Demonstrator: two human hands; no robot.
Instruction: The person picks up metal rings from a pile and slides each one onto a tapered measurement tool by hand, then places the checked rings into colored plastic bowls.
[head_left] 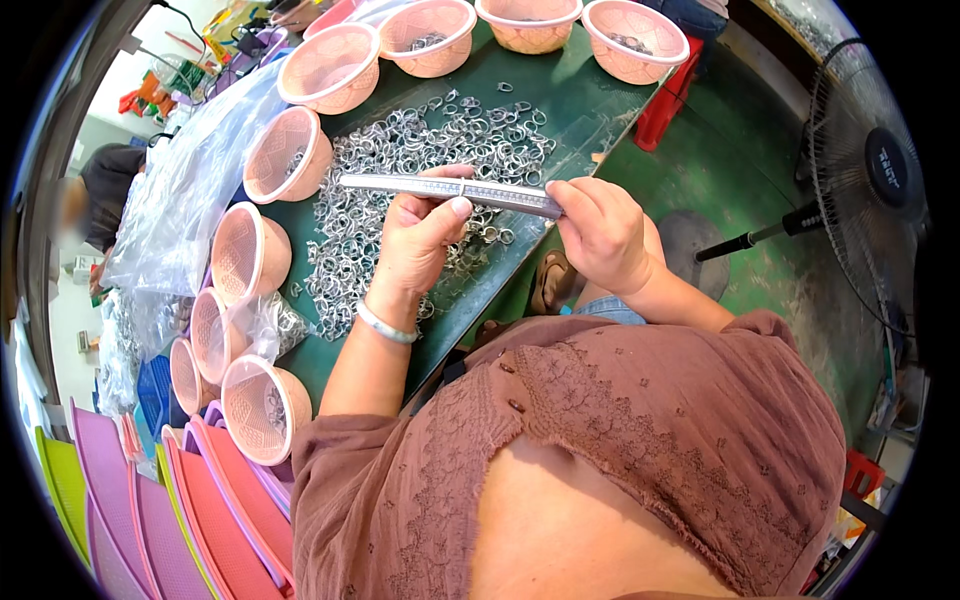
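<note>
A tapered metal ring mandrel point(515, 197) with graduation marks is held level above the table. My right hand point(605, 235) grips its thicker end. A thin silver-coloured ring point(461, 188) encircles the mandrel near the middle, and my left hand point(418, 235) pinches it there between thumb and fingers. The mandrel's narrow tip points left. Beneath my hands a wide heap of silver-coloured rings point(350, 225) spreads over the green table point(590, 115); part of it is hidden by my left hand.
Several pink plastic baskets point(330, 70) curve along the table's far and left sides, some with rings inside. Clear plastic sheeting point(190, 180) lies at left, above stacked coloured trays point(200, 490). A black fan point(868, 170) and red stool point(664, 105) stand right. Another person point(108, 190) is far left.
</note>
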